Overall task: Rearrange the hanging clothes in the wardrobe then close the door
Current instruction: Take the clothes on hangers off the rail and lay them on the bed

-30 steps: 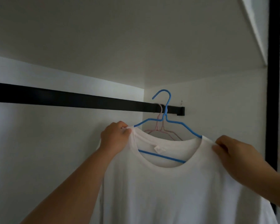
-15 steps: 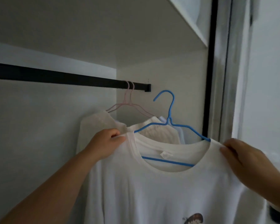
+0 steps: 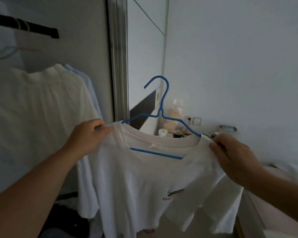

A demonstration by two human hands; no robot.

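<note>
A white T-shirt [image 3: 144,182] with a small printed logo hangs on a blue hanger [image 3: 163,100], held in the air outside the wardrobe. My left hand [image 3: 88,136] pinches its left shoulder and my right hand [image 3: 234,155] grips its right shoulder. The black wardrobe rail [image 3: 34,26] is at the upper left. On it hang a cream garment [image 3: 38,103] and a pale blue one [image 3: 86,78] behind it, on pink hangers. The hanger's hook is free of the rail.
The wardrobe's metal door frame [image 3: 119,57] rises just left of the hanger. Behind the shirt, a surface by the white wall holds a bottle [image 3: 174,114] and small items, with a wall socket [image 3: 194,120] beside. Dark items lie on the wardrobe floor [image 3: 65,217].
The T-shirt on its blue hanger has come away from the rail and moved right, out of the wardrobe. My view has swung right to the room wall.
</note>
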